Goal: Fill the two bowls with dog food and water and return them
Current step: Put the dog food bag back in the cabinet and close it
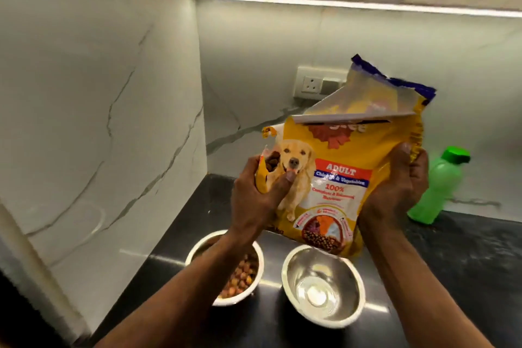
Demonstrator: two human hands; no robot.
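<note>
Yellow foil crinkles where both hands hold the dog food bag (336, 178) above the dark counter (466, 263). The left hand (254, 198) grips the bag's left edge, thumb pressed on the front and fingers curled behind; the right hand (395, 192) wraps the right edge the same way. The bag's long axis runs roughly upright, leaning right, with its torn corner by the left hand showing kibble. Directly below that hand sits the bowl of kibble (240, 271), already partly filled. The empty steel bowl (323, 285) lies just beside it, under the bag's bottom. The green bottle (435, 186) stands near the right hand, likely next for water.
</note>
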